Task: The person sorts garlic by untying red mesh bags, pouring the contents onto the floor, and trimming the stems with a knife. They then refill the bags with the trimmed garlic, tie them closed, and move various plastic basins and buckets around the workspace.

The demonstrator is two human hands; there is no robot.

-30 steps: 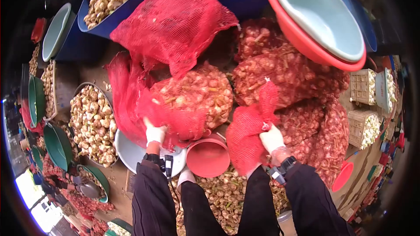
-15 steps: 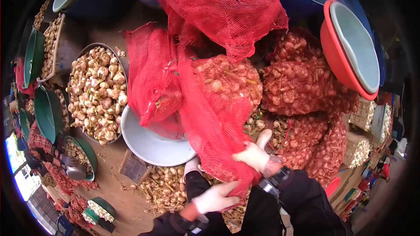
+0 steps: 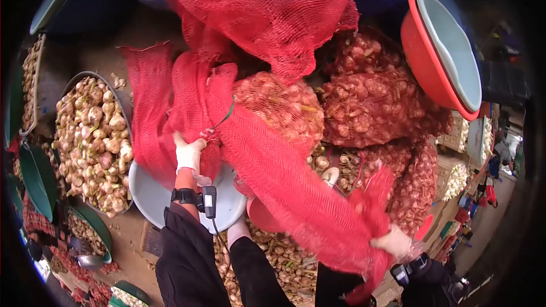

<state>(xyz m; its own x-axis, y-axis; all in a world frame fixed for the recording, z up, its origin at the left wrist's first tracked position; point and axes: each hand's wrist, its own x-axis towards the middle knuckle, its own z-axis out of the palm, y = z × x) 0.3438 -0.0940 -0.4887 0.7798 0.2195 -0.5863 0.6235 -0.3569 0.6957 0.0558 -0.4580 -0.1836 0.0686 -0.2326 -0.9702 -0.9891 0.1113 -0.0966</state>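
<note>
My left hand [image 3: 189, 154], in a white glove, grips folded red mesh bags [image 3: 149, 96] at the left, its fingertips partly lost in the netting. My right hand [image 3: 393, 243], gloved too, is closed on the gathered end of a long red mesh bag [image 3: 290, 185]. That bag stretches slantwise across my lap, and a green string [image 3: 226, 115] crosses its upper end. Beneath the folded bags sits a pale grey basin [image 3: 149, 196]. A net sack full of garlic [image 3: 278, 102] stands just beyond the stretched bag.
Filled red garlic sacks [image 3: 381, 108] are piled at the right, with nested red and grey basins [image 3: 435, 51] above them. A tub of garlic bulbs [image 3: 94, 142] stands at the left. Loose garlic [image 3: 284, 256] covers the floor around my legs. Another red net bag [image 3: 261, 11] lies at the back.
My left hand has moved up and forward from my lap to the folded bags. My right hand has moved right, drawing the mesh bag out long. The view has shifted right.
</note>
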